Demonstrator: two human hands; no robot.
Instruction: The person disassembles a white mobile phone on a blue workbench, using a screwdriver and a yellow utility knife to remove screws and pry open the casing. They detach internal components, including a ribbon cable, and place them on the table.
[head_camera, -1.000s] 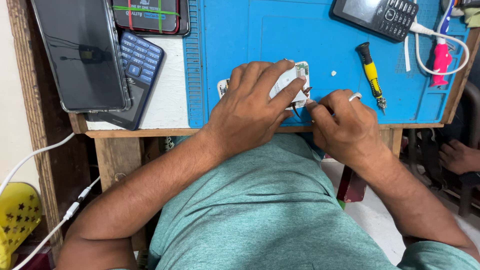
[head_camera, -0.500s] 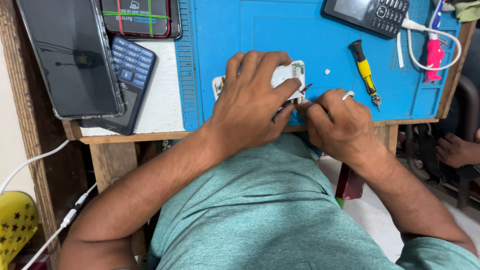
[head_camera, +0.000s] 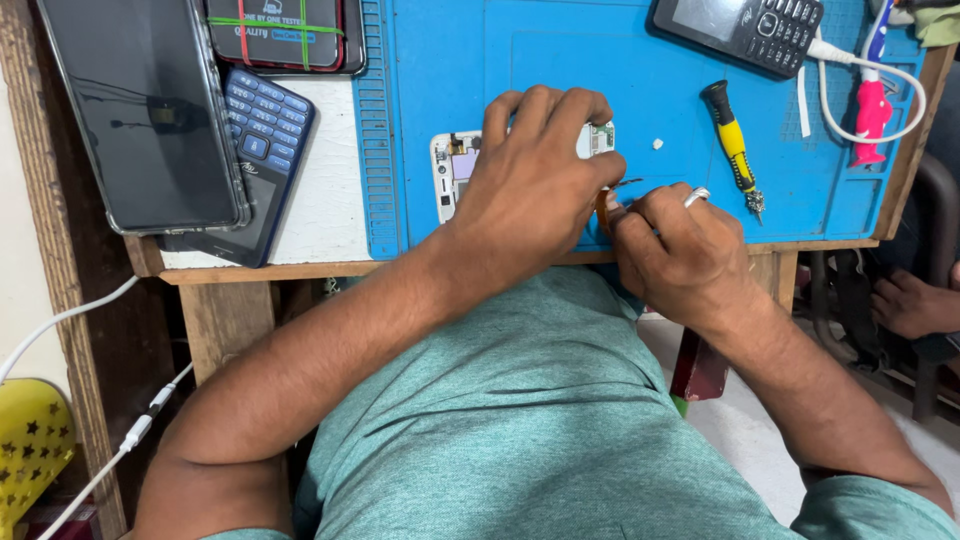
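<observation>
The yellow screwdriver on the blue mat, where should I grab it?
Grab the yellow screwdriver by its fat yellow-and-black handle, coming from above. It lies flat on the blue mat with its metal tip pointing toward the table edge, and nothing touches it.
</observation>
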